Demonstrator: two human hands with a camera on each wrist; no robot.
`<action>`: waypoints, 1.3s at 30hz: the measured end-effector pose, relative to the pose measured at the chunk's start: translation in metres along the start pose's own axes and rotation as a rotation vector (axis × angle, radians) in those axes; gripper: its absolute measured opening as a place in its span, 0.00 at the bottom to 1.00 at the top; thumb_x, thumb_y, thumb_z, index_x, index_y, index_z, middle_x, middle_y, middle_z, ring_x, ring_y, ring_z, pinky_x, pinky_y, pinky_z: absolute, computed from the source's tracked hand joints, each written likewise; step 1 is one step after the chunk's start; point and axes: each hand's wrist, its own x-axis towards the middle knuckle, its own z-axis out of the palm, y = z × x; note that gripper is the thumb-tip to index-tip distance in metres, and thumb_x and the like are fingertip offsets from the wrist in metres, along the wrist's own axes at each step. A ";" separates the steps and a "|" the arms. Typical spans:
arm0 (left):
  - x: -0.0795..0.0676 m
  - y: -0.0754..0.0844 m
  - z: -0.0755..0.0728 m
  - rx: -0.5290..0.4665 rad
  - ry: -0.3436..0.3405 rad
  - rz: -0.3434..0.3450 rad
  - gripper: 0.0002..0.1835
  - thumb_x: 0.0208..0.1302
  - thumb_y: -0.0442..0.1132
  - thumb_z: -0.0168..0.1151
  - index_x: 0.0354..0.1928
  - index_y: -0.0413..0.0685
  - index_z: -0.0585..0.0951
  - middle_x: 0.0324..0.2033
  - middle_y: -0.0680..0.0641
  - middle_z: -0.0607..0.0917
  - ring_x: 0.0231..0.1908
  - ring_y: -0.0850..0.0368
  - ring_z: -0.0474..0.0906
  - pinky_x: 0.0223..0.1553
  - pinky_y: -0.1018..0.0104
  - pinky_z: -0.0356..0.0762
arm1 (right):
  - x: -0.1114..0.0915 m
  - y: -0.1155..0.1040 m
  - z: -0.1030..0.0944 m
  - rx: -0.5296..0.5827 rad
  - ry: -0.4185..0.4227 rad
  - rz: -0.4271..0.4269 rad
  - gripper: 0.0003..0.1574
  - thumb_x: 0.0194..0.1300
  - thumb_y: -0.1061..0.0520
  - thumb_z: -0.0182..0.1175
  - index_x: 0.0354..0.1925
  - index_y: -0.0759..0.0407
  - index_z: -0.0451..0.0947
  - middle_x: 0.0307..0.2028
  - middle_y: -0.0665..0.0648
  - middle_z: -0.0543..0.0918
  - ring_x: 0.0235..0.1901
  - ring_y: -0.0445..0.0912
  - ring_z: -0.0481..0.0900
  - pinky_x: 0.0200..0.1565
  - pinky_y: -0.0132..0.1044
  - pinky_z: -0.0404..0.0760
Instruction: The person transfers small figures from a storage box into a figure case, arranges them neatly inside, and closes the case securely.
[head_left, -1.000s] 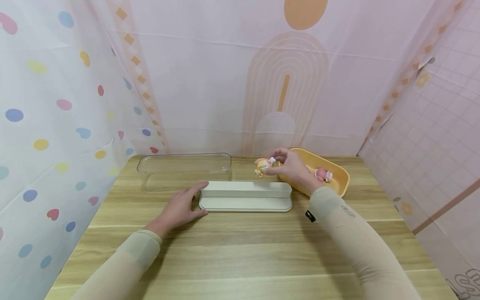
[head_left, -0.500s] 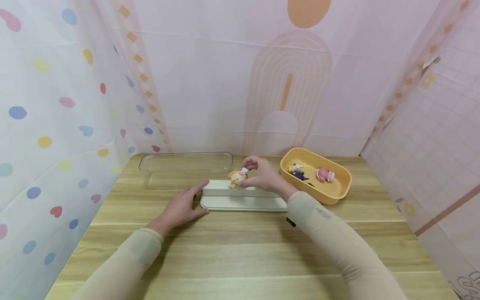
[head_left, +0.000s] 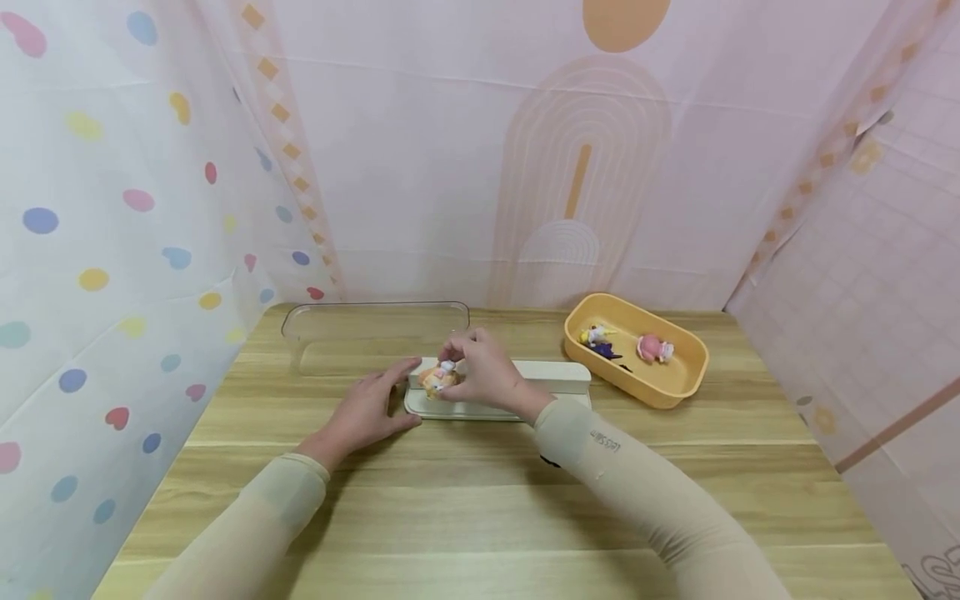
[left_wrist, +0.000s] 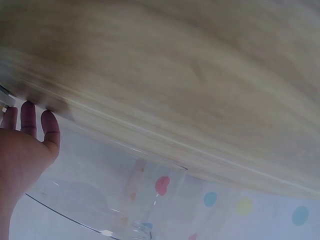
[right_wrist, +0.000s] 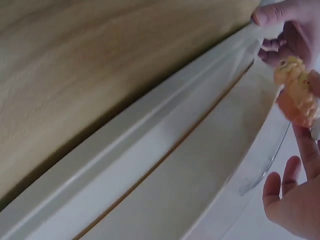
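Observation:
The cream two-step stand (head_left: 558, 375) lies lengthwise across the middle of the wooden table. My left hand (head_left: 363, 417) grips its left end, thumb at the front edge and fingers at the back. Between the thumb and fingers of my right hand (head_left: 487, 377), a small figurine (head_left: 435, 382) with orange and yellow parts is pinched over the stand's left end. In the right wrist view, the figurine (right_wrist: 296, 92) shows yellow curls and is tilted above the stand's steps (right_wrist: 165, 165). Part of the stand's middle is hidden behind my right hand and wrist.
An orange-yellow tray (head_left: 693, 379) stands at the back right, with a pink figurine (head_left: 654, 348), a yellow-and-white figurine (head_left: 595, 335) and a dark blue piece (head_left: 606, 350) inside. Behind my left hand sits a clear plastic cover (head_left: 330, 333). Printed curtains (head_left: 420, 192) enclose the table.
My right hand has carried the figurine leftward from beside the tray to the stand's left end. The left hand keeps its hold on the stand.

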 end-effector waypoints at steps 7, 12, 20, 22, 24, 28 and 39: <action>0.001 0.000 0.001 0.005 0.007 -0.003 0.52 0.60 0.50 0.82 0.82 0.57 0.62 0.63 0.36 0.87 0.63 0.30 0.81 0.70 0.27 0.69 | -0.001 -0.010 0.012 -0.282 0.002 -0.032 0.27 0.57 0.44 0.83 0.50 0.47 0.82 0.50 0.49 0.88 0.62 0.50 0.76 0.69 0.51 0.76; 0.001 0.001 0.002 0.000 0.016 0.001 0.51 0.60 0.50 0.82 0.81 0.57 0.63 0.62 0.37 0.87 0.63 0.31 0.81 0.70 0.27 0.69 | -0.001 -0.013 0.021 -0.401 -0.004 -0.063 0.27 0.61 0.41 0.80 0.53 0.45 0.82 0.53 0.50 0.89 0.63 0.50 0.75 0.75 0.56 0.70; 0.001 0.002 0.002 0.013 0.010 -0.002 0.51 0.61 0.51 0.81 0.82 0.56 0.62 0.64 0.38 0.86 0.63 0.30 0.81 0.72 0.26 0.68 | -0.002 -0.016 0.030 -0.471 -0.002 -0.096 0.29 0.64 0.40 0.78 0.58 0.45 0.81 0.55 0.47 0.90 0.64 0.50 0.75 0.76 0.56 0.69; 0.001 0.002 0.002 0.014 0.011 0.001 0.51 0.62 0.51 0.81 0.82 0.56 0.62 0.63 0.38 0.87 0.62 0.31 0.82 0.71 0.26 0.68 | -0.002 -0.016 0.030 -0.469 -0.005 -0.090 0.31 0.63 0.40 0.78 0.60 0.45 0.80 0.56 0.48 0.89 0.64 0.50 0.75 0.76 0.56 0.68; 0.001 0.001 0.002 0.015 0.008 0.001 0.51 0.62 0.51 0.80 0.82 0.56 0.62 0.63 0.38 0.87 0.61 0.32 0.82 0.71 0.26 0.68 | -0.002 -0.015 0.031 -0.464 -0.010 -0.084 0.35 0.63 0.40 0.79 0.63 0.46 0.79 0.58 0.50 0.89 0.65 0.51 0.74 0.78 0.58 0.67; 0.001 0.001 0.002 0.012 0.010 0.006 0.51 0.62 0.51 0.81 0.82 0.58 0.62 0.61 0.39 0.88 0.59 0.35 0.83 0.70 0.27 0.69 | -0.002 -0.014 0.033 -0.452 -0.021 -0.072 0.43 0.62 0.39 0.79 0.69 0.47 0.75 0.61 0.53 0.87 0.66 0.52 0.74 0.80 0.62 0.64; 0.000 -0.001 0.002 0.004 0.001 -0.004 0.52 0.61 0.51 0.82 0.82 0.59 0.61 0.63 0.38 0.87 0.62 0.32 0.81 0.72 0.27 0.67 | -0.007 -0.008 0.032 -0.458 -0.025 -0.076 0.48 0.61 0.36 0.79 0.72 0.47 0.72 0.65 0.51 0.85 0.69 0.51 0.73 0.79 0.55 0.66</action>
